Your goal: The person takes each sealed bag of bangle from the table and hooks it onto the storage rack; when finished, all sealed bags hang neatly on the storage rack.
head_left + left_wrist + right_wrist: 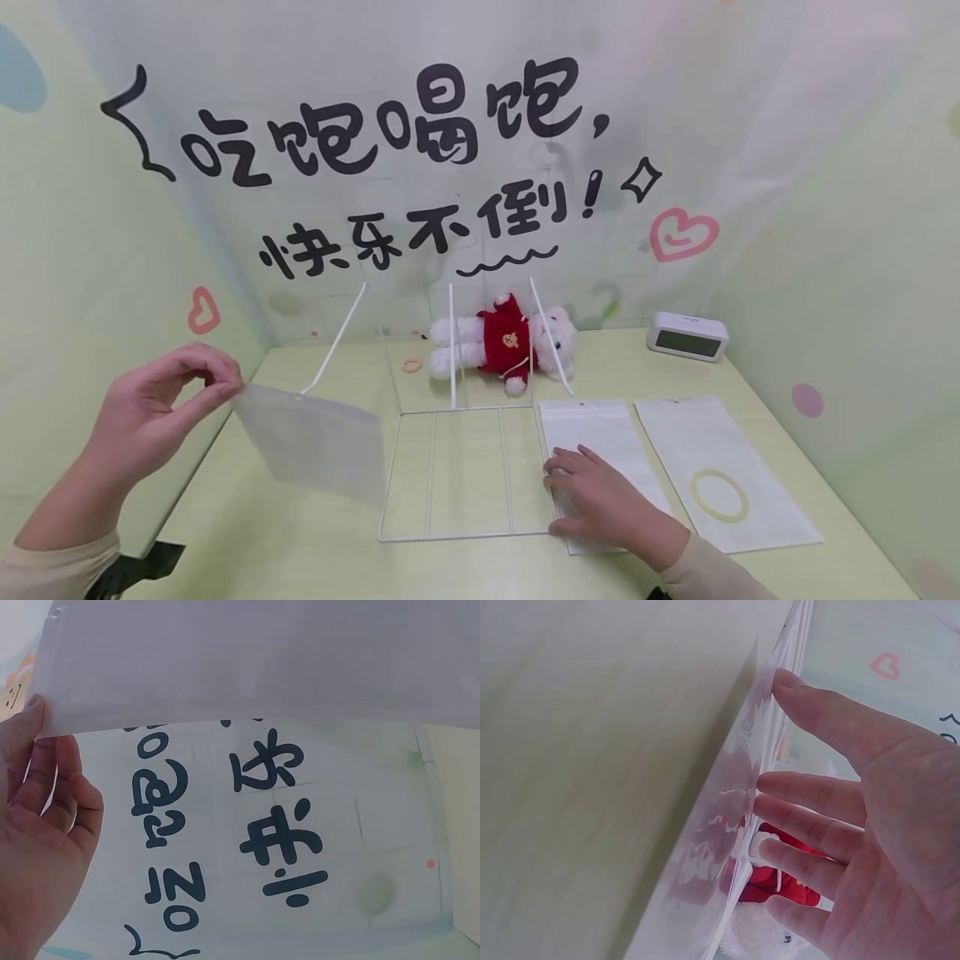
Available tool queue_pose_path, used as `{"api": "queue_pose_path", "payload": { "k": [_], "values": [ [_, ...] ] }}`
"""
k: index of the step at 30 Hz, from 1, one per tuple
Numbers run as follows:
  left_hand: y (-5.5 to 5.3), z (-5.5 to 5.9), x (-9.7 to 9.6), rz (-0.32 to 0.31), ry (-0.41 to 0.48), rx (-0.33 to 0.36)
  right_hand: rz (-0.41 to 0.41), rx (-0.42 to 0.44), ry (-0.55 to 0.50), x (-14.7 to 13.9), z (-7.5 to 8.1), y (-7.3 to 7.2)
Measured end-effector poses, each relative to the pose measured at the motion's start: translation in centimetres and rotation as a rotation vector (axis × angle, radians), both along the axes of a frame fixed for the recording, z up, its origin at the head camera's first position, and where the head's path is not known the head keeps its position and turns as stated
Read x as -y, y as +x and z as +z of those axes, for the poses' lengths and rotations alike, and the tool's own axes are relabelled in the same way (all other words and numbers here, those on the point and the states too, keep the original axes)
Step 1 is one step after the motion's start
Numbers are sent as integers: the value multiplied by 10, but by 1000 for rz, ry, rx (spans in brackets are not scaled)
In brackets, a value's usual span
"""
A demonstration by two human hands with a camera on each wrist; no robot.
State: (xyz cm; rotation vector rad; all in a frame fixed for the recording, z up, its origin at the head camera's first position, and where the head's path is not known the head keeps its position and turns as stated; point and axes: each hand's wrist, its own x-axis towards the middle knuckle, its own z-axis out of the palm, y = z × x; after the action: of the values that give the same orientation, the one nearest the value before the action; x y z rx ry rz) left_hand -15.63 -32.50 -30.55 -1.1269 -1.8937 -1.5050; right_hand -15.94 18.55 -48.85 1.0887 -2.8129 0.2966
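Observation:
My left hand (pixel 161 412) pinches the top corner of a whitish translucent plastic bag (pixel 318 446) between thumb and fingers; the bag also fills the top of the left wrist view. Its top edge meets the tip of the left prong (pixel 333 337) of a white wire rack (pixel 465 537); whether the prong goes through it I cannot tell. My right hand (pixel 611 504) lies at the right edge of the rack's base, over a flat white bag (pixel 600 425). In the right wrist view its fingers (pixel 810 791) are loosely extended and touch the edge there.
Farther right lies another white bag (pixel 780 500) with a pale yellow ring (pixel 697 493) on it. Behind the rack are a white plush bear (pixel 506 342) in red and a small pinkish ring (pixel 412 365). A digital clock (pixel 688 336) stands at the back right.

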Motion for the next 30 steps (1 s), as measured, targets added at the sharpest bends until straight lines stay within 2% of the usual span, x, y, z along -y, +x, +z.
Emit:
{"api": "queue_pose_path", "payload": {
  "k": [3, 6, 9, 16, 23, 30],
  "values": [
    [-1, 0, -1, 15, 1, -4, 2, 4, -4, 0, 0, 1],
    [-2, -1, -2, 71, -20, 4, -1, 4, 1, 1, 1, 1],
    [-5, -2, -2, 146, -61, 14, -5, 8, 6, 1, 1, 1],
    [-14, -5, -4, 367, -193, -14, -15, 15, 6, 3, 2, 2],
    [-28, -12, -12, 489, -207, -1, -21, 17, 8, 2, -1, 2],
    [-44, -19, -20, 583, -158, 30, -26, 24, 8, 2, -3, 1]
  ]
}}
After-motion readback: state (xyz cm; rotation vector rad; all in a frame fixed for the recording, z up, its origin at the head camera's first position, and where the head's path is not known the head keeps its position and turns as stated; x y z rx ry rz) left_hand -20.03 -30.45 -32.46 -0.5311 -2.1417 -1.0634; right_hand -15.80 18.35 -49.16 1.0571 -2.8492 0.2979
